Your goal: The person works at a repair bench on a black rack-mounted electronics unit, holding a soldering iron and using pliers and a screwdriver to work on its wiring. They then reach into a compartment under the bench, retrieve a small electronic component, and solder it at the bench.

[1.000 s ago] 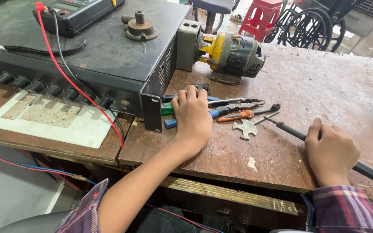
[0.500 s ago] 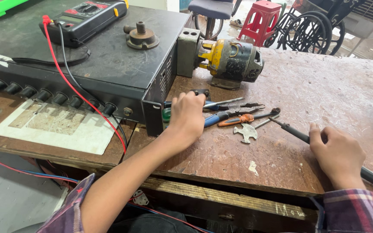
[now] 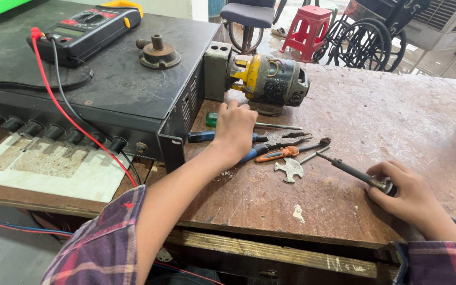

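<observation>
My left hand (image 3: 234, 126) has crept forward since a second ago: then it lay flat over the pile of hand tools, now it rests further up the bench, fingers curled loosely near the base of the small electric motor (image 3: 270, 83), covering part of the blue-handled screwdriver (image 3: 200, 136) and the green-handled one (image 3: 212, 119). I can't tell whether it grips anything beneath the palm. My right hand (image 3: 408, 194) has slid along too; a second ago it pressed down on the long dark soldering iron (image 3: 355, 172) with its fingers bent over it, and now they are closed round its handle end, the tip pointing toward the tools. The orange-handled pliers (image 3: 275, 154) and the flat star-shaped metal key (image 3: 289, 169) lie where they were, between my two hands.

The bench (image 3: 376, 121) is worn, scratched wood with pale paint flecks, its front edge a rough plank. To my left sits a black amplifier case (image 3: 106, 89) with a row of knobs along its front, a multimeter (image 3: 85, 32) on top with red and black leads trailing down, and a round metal fitting (image 3: 157, 53) beside it. A sheet of paper (image 3: 54, 169) lies before the knobs. Beyond the bench I see a red plastic stool (image 3: 312, 26), an office chair (image 3: 249, 16) and a wheelchair (image 3: 365, 42)
</observation>
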